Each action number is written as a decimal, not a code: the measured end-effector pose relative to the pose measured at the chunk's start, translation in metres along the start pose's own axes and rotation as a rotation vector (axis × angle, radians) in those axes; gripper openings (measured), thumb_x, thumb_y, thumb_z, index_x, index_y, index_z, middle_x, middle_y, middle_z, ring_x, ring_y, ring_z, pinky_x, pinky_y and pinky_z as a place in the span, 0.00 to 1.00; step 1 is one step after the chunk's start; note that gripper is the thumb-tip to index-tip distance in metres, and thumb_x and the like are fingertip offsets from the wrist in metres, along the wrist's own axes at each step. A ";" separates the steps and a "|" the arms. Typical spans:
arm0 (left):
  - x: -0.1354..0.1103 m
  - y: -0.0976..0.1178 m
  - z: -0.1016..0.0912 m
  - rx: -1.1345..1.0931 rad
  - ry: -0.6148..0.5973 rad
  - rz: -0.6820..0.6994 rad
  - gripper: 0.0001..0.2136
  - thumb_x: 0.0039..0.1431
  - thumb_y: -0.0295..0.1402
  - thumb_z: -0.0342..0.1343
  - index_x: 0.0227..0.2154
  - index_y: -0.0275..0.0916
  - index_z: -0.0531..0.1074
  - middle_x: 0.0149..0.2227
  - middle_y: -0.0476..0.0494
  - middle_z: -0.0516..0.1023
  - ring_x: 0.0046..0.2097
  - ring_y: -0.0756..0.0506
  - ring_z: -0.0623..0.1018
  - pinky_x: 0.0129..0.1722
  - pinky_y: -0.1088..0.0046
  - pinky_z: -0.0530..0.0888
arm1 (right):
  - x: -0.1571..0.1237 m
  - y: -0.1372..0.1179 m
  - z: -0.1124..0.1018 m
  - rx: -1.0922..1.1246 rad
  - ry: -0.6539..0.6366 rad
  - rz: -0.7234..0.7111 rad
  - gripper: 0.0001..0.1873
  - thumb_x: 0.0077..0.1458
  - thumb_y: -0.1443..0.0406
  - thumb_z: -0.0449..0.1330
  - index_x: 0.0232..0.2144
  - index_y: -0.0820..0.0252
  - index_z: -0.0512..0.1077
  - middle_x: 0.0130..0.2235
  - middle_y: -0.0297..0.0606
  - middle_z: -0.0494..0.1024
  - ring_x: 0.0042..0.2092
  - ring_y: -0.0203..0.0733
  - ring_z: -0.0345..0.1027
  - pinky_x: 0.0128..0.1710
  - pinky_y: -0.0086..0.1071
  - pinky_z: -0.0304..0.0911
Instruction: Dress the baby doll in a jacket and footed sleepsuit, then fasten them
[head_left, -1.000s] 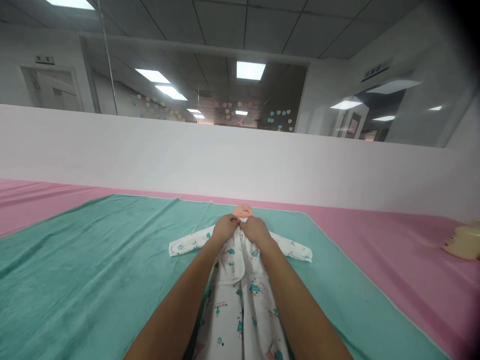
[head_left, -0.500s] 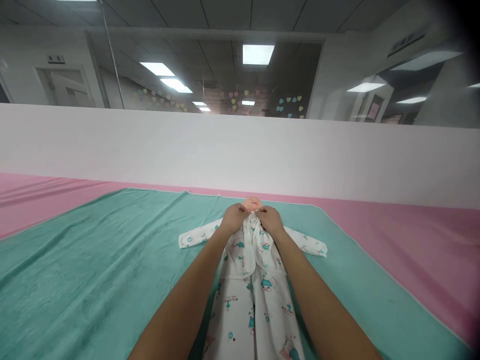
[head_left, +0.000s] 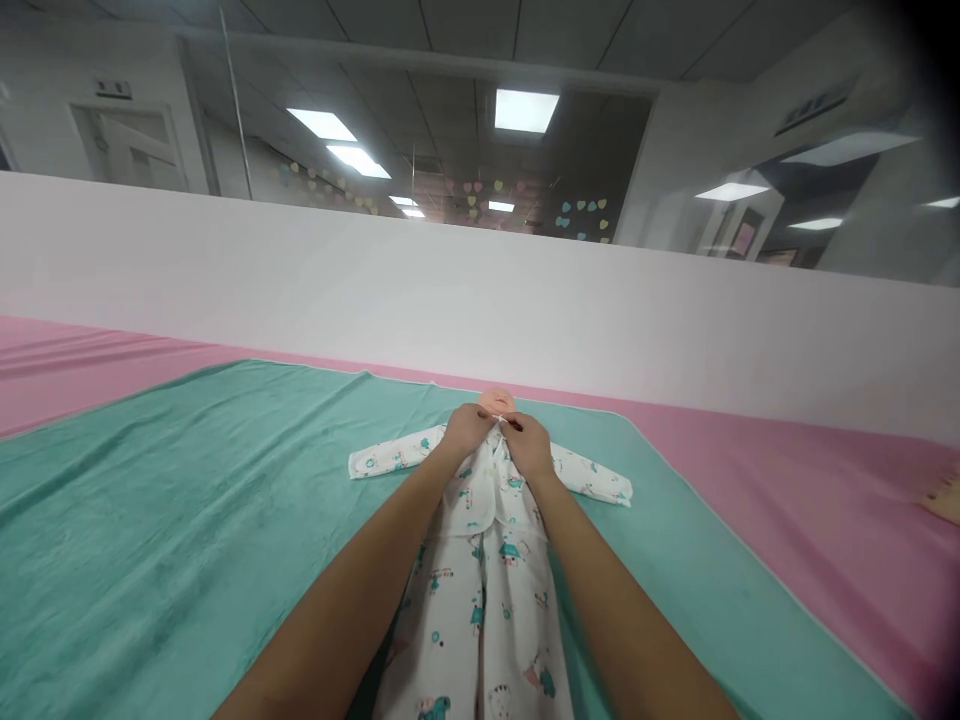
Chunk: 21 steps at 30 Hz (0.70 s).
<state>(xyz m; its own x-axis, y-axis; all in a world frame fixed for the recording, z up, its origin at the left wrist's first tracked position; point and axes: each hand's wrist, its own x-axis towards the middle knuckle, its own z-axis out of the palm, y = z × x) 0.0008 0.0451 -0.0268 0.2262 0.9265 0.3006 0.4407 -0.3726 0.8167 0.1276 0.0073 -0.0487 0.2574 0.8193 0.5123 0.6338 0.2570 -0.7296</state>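
A baby doll (head_left: pixel 497 400) lies on its back, its head at the far end, dressed in a white printed jacket (head_left: pixel 469 500) and matching trousers (head_left: pixel 442 620). Its two sleeves stretch out to the sides. At the neck, my left hand (head_left: pixel 469 428) and my right hand (head_left: pixel 528 440) pinch the two sides of the jacket's collar, their fingertips close together. Below the collar the jacket's front edges lie side by side. Small detail between my fingertips is too fine to make out.
Under the doll spreads a green blanket (head_left: pixel 187 520) on a pink sheet (head_left: pixel 795 470). A white partition (head_left: pixel 450 300) runs along the back, with glass above it. At the far right edge a person's hand (head_left: pixel 943 495) shows in part.
The collar edges have come closer together between my hands. The view has tilted and shifted slightly, and part of another person's hand now shows at the right edge.
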 end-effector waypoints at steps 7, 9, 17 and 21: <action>-0.001 -0.005 -0.003 -0.090 -0.013 -0.022 0.07 0.46 0.31 0.54 0.23 0.34 0.76 0.25 0.47 0.75 0.30 0.49 0.71 0.29 0.76 0.65 | -0.005 -0.008 -0.001 -0.050 0.024 -0.012 0.13 0.52 0.61 0.51 0.34 0.53 0.75 0.36 0.31 0.77 0.37 0.39 0.68 0.40 0.30 0.59; -0.001 -0.005 -0.003 -0.137 -0.021 -0.046 0.08 0.46 0.32 0.54 0.26 0.34 0.77 0.27 0.46 0.76 0.31 0.49 0.72 0.28 0.76 0.65 | -0.005 -0.009 0.000 -0.054 0.007 -0.040 0.13 0.53 0.61 0.51 0.35 0.53 0.74 0.36 0.32 0.77 0.37 0.39 0.68 0.39 0.29 0.59; -0.006 -0.004 -0.005 -0.193 -0.033 -0.089 0.07 0.45 0.30 0.55 0.26 0.33 0.76 0.22 0.47 0.73 0.25 0.51 0.68 0.25 0.77 0.63 | -0.002 -0.006 0.000 0.005 -0.060 -0.026 0.12 0.50 0.60 0.53 0.32 0.54 0.76 0.35 0.33 0.77 0.38 0.40 0.68 0.39 0.29 0.59; -0.005 -0.004 -0.006 -0.166 -0.014 -0.079 0.08 0.46 0.32 0.53 0.19 0.34 0.73 0.17 0.50 0.67 0.23 0.52 0.66 0.24 0.76 0.61 | 0.000 -0.005 -0.003 0.145 -0.130 0.007 0.11 0.47 0.59 0.55 0.29 0.56 0.76 0.33 0.32 0.77 0.37 0.40 0.68 0.39 0.29 0.59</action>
<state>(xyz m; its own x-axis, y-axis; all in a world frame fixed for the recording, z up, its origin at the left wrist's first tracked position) -0.0072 0.0420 -0.0289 0.2091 0.9513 0.2264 0.3081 -0.2838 0.9080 0.1267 0.0044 -0.0443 0.1589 0.8784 0.4507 0.5177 0.3146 -0.7956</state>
